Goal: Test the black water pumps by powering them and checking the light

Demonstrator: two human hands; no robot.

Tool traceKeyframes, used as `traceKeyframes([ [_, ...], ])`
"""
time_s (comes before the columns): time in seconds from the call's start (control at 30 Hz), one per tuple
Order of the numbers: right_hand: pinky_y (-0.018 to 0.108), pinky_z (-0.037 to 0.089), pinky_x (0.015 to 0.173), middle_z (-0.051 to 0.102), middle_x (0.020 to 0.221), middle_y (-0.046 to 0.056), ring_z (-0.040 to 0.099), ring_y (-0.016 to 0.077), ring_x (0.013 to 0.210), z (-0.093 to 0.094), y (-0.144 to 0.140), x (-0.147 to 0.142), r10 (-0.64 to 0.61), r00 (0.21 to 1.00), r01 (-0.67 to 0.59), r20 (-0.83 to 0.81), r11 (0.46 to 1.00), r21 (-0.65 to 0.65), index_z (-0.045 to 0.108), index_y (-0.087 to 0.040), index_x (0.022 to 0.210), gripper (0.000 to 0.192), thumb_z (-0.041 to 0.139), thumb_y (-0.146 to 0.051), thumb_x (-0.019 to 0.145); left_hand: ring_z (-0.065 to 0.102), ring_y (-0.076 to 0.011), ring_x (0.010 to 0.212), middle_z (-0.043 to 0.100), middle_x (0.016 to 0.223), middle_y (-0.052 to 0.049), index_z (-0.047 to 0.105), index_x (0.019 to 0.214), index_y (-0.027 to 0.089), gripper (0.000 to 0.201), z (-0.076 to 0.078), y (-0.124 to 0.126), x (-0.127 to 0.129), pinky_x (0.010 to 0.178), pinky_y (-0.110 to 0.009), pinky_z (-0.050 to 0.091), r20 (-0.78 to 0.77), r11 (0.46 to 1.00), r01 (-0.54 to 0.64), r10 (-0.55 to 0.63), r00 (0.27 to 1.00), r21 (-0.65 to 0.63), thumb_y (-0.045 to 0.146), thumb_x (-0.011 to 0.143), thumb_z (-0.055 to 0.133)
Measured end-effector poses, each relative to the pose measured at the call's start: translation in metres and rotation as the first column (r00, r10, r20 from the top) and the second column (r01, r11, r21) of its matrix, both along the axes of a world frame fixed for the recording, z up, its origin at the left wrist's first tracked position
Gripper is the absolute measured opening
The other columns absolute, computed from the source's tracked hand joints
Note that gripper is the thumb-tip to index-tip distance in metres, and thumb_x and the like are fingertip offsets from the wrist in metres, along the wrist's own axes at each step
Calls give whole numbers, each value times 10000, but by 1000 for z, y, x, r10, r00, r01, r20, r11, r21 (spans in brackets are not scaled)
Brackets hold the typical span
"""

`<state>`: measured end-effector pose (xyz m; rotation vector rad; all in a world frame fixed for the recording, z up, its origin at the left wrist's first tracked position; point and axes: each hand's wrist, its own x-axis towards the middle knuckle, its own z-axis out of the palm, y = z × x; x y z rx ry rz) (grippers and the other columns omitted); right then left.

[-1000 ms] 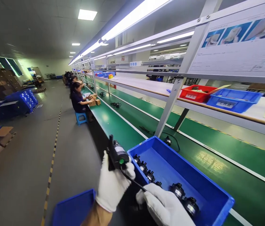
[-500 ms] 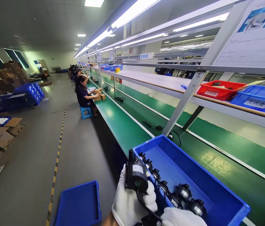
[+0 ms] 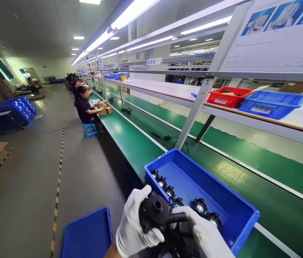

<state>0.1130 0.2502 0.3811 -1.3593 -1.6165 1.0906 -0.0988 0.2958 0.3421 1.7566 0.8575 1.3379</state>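
A black pump (image 3: 155,211) with a round face and short pipe stubs is held up near the front edge of the blue bin. My left hand (image 3: 132,225), in a white glove, wraps round its body from the left. My gloved right hand (image 3: 207,231) closes at the pump's side pipe from the right; its fingertips are partly hidden. Dark parts and cable below the pump are hard to make out. Inside the blue bin (image 3: 218,193) several similar black pumps (image 3: 199,206) stand, some in a row along the near wall.
The bin rests on a long green workbench (image 3: 129,138). A slanted metal post (image 3: 194,111) and a shelf with a red tray (image 3: 228,96) and blue tray (image 3: 272,104) rise behind. An empty blue crate (image 3: 86,233) is at lower left. A seated person (image 3: 84,107) works farther along.
The pump has been turned so its round, piped face shows instead of its labelled side. My right hand has moved from the cable up to the pump. The view has swung to the right.
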Motion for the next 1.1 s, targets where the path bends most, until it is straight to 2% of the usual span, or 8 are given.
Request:
traceKeyframes([
  [0.07,285,549,613,699,741,36,659,203,651,-6,2,1,-21,1000,21,-4,997,-80,679,-237,890,716,241,-803,907,632,-223,901,609,1050,-53,355,1527,289,998,1,-3,1,845,-358,534,-177,963,-114,159,971,242,815,725,629],
  [0.2,275,528,621,697,726,30,647,202,673,-6,3,2,-9,1000,7,-12,990,-143,682,-233,825,644,332,-766,915,635,-192,765,594,934,-39,193,1591,219,1096,4,-4,6,723,-327,563,-255,890,-187,311,915,415,901,761,411],
  [0.3,273,537,625,710,773,32,654,200,701,3,4,2,24,995,-39,-95,986,-162,680,-235,844,566,393,-714,939,643,-186,746,601,927,-39,163,1595,203,1122,7,-5,8,704,-322,572,-286,884,-206,344,894,419,915,756,382],
  [0.47,309,575,650,721,792,67,667,213,719,12,8,-2,5,969,-36,-246,992,-125,670,-222,831,736,280,-843,889,671,-208,808,622,996,-65,139,1595,188,1148,9,-9,9,753,-352,584,-334,900,-242,367,868,362,921,746,386],
  [0.77,308,590,641,714,765,60,683,218,701,6,9,-1,-66,979,32,-192,985,-172,673,-237,802,716,286,-833,894,658,-221,766,626,953,-68,85,1596,168,1177,13,-12,13,719,-381,571,-390,890,-251,400,829,381,936,741,335],
  [0.93,295,540,613,651,679,49,598,197,639,14,11,-6,-139,989,134,-40,985,-109,602,-235,679,706,372,-889,814,667,-257,854,636,1035,-98,110,1598,203,1228,12,-18,10,763,-410,558,-395,941,-226,314,864,252,939,675,451],
  [1.03,243,475,538,566,601,3,514,147,575,10,15,-12,-216,962,163,-166,945,-282,523,-226,638,654,508,-867,768,649,-312,1003,623,1172,-147,191,1589,170,1350,14,-21,0,898,-459,535,-289,992,-125,124,949,18,983,551,480],
  [1.1,187,348,426,450,499,-56,388,88,458,3,21,-15,-325,867,122,-378,873,-471,468,-221,637,657,601,-861,701,621,-312,1082,608,1255,-161,290,1564,165,1204,17,-21,-8,984,-463,498,-106,986,-3,-15,994,-167,969,670,357],
])
